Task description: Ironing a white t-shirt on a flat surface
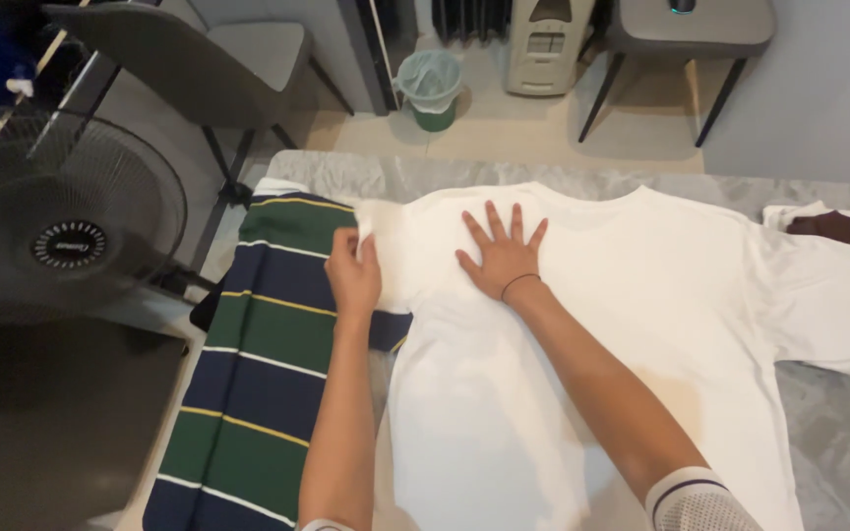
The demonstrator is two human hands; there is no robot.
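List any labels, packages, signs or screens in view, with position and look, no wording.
Fan badge: round label at the hub of the black fan at left, dark with pale marks.
Panel: small rectangular plate on the beige appliance standing on the floor at top centre; too small to tell if it is a screen.
No packages or signs.

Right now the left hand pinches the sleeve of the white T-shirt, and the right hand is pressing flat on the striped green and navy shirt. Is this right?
Not quite. In the head view the right hand presses flat on the white T-shirt, not on the striped shirt. The left hand does pinch the white sleeve.
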